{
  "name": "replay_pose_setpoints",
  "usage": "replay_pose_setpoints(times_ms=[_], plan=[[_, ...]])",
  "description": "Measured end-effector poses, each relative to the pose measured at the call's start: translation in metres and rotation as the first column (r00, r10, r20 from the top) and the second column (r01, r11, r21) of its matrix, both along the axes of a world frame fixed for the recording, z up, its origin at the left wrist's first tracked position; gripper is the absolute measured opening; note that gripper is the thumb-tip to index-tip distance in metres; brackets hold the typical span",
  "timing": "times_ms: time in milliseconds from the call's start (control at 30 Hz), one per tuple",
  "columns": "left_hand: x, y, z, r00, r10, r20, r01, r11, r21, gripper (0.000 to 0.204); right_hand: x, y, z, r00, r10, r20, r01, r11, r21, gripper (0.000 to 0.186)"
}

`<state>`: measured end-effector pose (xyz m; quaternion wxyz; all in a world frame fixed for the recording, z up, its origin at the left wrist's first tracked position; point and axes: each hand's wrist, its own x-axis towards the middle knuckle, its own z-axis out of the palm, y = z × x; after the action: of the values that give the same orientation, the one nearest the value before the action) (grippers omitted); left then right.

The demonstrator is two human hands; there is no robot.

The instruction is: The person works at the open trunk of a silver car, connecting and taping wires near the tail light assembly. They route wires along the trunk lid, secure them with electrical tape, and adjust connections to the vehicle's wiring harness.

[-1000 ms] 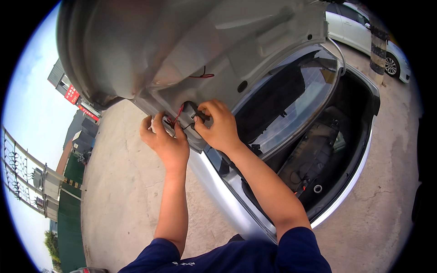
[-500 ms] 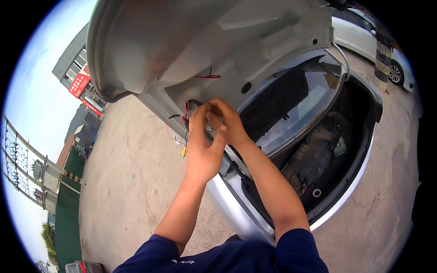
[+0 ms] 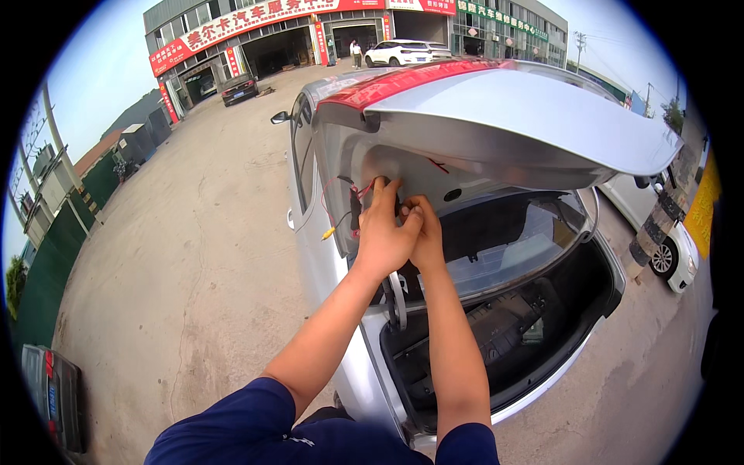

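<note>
The raised trunk lid [image 3: 535,105] of a silver car is above me, its bare inner panel facing my hands. My left hand [image 3: 385,239] reaches up against this panel, fingers bent at an opening beside thin red and black wires [image 3: 356,188]. What its fingertips grip, if anything, is hidden. Close against it on the right, my right hand [image 3: 426,236] has its fingers curled together; anything in them is out of sight. A yellow plug [image 3: 328,232] dangles on a dark lead left of my left hand. Another short red wire [image 3: 439,165] pokes from the panel further right.
Below my forearms lies the open trunk [image 3: 496,333], with the rear window [image 3: 511,256] behind it. A lid hinge arm [image 3: 397,301] stands beside my left wrist. To the right are a striped post [image 3: 655,229] and a white car [image 3: 673,256]; a dark car [image 3: 58,395] is at lower left.
My view has tilted up, bringing the lid's outside and the buildings in. Both hands stay at the panel; the left fingers now reach higher, and the right hand sits lower beside them.
</note>
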<state>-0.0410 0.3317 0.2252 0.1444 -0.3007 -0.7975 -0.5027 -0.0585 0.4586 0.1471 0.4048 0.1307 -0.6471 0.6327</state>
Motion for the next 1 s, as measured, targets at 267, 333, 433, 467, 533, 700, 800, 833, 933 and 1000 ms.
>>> replay_pose_setpoints(times_ms=[267, 333, 433, 467, 533, 700, 800, 833, 933, 1000], plan=[[-0.026, -0.007, 0.016, 0.998, -0.047, 0.030, 0.047, 0.999, 0.013, 0.069, -0.002, -0.007, -0.002, 0.993, -0.080, 0.083, 0.075, 0.996, 0.057, 0.015], [-0.022, -0.005, 0.017, 0.997, -0.072, 0.041, 0.070, 0.997, 0.035, 0.067, -0.001, 0.003, -0.007, 0.988, -0.066, 0.143, 0.054, 0.995, 0.084, 0.018], [-0.038, -0.011, 0.007, 0.996, -0.090, 0.013, 0.086, 0.978, 0.192, 0.057, 0.000, -0.009, 0.004, 0.989, -0.038, 0.141, 0.034, 0.999, 0.034, 0.019], [-0.043, -0.010, 0.009, 0.965, -0.228, 0.126, 0.179, 0.933, 0.312, 0.053, 0.002, -0.011, 0.007, 0.989, -0.034, 0.141, 0.037, 0.999, -0.014, 0.020], [-0.053, -0.014, 0.004, 0.806, -0.509, 0.304, 0.299, 0.791, 0.534, 0.047, 0.004, -0.015, 0.010, 0.989, -0.009, 0.146, 0.020, 0.997, -0.076, 0.020], [-0.051, -0.025, 0.005, 0.553, -0.805, 0.217, 0.384, 0.477, 0.790, 0.050, 0.014, 0.001, 0.013, 0.967, -0.071, 0.246, 0.068, 0.997, 0.023, 0.017], [-0.046, -0.022, 0.000, 0.544, -0.816, 0.195, 0.293, 0.403, 0.867, 0.058, 0.016, -0.005, 0.027, 0.953, -0.048, 0.299, 0.052, 0.999, -0.003, 0.017], [-0.047, -0.018, -0.004, 0.532, -0.828, 0.176, 0.298, 0.378, 0.877, 0.061, 0.019, -0.001, 0.028, 0.948, -0.072, 0.310, 0.067, 0.997, 0.027, 0.019], [-0.029, -0.016, -0.002, 0.458, -0.886, 0.068, 0.255, 0.205, 0.945, 0.062, 0.029, 0.007, 0.040, 0.933, -0.107, 0.343, 0.072, 0.991, 0.112, 0.023], [-0.028, -0.015, -0.011, 0.441, -0.897, 0.019, 0.261, 0.148, 0.954, 0.064, 0.033, 0.018, 0.055, 0.933, -0.060, 0.355, -0.009, 0.981, 0.192, 0.023]])
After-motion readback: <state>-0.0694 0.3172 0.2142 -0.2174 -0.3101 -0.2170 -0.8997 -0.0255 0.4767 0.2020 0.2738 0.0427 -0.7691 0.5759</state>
